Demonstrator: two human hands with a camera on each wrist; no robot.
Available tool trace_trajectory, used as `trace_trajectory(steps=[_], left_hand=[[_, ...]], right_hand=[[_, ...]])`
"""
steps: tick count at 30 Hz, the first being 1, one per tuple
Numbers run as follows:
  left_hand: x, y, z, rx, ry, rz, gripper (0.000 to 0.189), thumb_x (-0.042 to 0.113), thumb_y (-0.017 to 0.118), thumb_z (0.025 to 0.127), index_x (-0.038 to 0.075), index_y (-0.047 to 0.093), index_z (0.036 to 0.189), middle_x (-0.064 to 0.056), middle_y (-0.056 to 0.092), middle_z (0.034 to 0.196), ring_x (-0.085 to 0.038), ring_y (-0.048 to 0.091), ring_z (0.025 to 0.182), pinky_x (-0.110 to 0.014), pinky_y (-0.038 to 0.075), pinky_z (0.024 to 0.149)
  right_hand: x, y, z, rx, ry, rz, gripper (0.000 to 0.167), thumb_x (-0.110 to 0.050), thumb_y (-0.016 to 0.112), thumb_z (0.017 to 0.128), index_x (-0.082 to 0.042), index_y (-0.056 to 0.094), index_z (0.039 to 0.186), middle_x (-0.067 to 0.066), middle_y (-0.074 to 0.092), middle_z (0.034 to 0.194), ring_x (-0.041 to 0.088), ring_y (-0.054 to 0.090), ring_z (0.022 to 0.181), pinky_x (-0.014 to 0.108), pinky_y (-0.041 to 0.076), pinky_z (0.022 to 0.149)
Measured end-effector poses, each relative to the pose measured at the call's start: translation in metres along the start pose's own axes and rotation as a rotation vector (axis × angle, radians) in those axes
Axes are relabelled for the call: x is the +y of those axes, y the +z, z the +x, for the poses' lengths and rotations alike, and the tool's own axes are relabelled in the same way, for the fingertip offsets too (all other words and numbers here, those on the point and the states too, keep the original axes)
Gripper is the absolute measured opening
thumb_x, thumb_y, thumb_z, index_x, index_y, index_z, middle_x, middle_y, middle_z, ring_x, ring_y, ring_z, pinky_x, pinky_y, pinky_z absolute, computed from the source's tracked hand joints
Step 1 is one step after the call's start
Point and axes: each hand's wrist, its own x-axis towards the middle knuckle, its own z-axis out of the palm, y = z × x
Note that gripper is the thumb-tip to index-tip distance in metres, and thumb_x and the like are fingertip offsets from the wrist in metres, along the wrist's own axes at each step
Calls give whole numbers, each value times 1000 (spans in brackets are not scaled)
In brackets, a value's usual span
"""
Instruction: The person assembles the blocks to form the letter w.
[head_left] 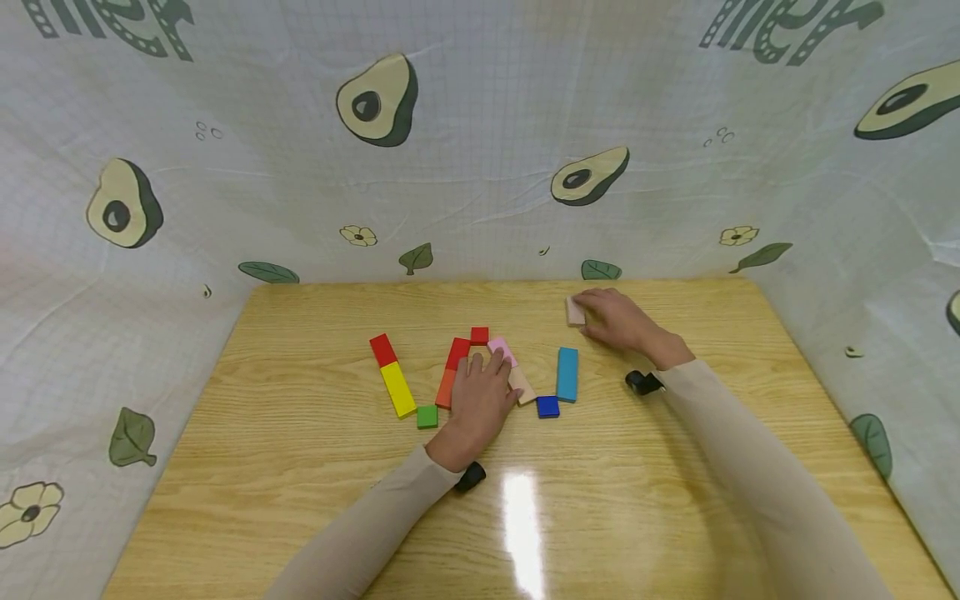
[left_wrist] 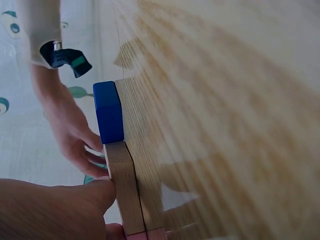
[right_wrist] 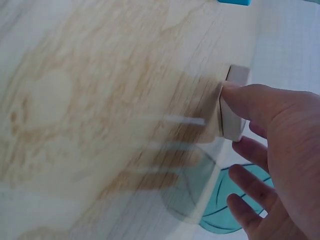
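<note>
At the back right of the table, my right hand point(head_left: 615, 320) pinches a pale wooden block point(head_left: 575, 312). In the right wrist view its thumb lies on one side of this block point(right_wrist: 233, 110), while the lower fingers are spread apart. My left hand point(head_left: 478, 402) rests over the middle blocks, its fingers extended. The left thumb touches a natural wood block point(left_wrist: 125, 190), which lies end to end with a pink block point(head_left: 501, 349). To the left of those fingers lie a red block point(head_left: 457, 353) and an orange block point(head_left: 446, 390). A small red block point(head_left: 480, 336) sits just beyond the fingertips.
Right of the left hand are a small dark blue block point(head_left: 548, 407) and a light blue block point(head_left: 567, 375). On the left, a red block point(head_left: 383, 350), a yellow block point(head_left: 398, 390) and a green block point(head_left: 427, 417) form a slanting line. Patterned cloth point(head_left: 480, 167) encloses the table.
</note>
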Motion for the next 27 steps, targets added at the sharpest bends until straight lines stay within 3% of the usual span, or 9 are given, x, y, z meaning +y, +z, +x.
trace_trajectory(steps=[10, 27], left_hand=[[0, 0, -1, -8, -4, 7, 56, 54, 59, 105, 20, 62, 150, 1, 53, 158, -27, 52, 131, -45, 39, 112], [-1, 2, -1, 18, 0, 0, 56, 54, 60, 105, 20, 63, 149, 1, 54, 157, -26, 53, 129, -44, 39, 111]], right_hand=[[-5, 2, 0, 23, 10, -11, 58, -21, 77, 98, 9, 58, 145, 31, 60, 143, 49, 55, 130, 62, 42, 112], [-11, 7, -4, 57, 47, -27, 54, -24, 73, 102, 7, 60, 144, 29, 62, 141, 48, 56, 130, 61, 42, 112]])
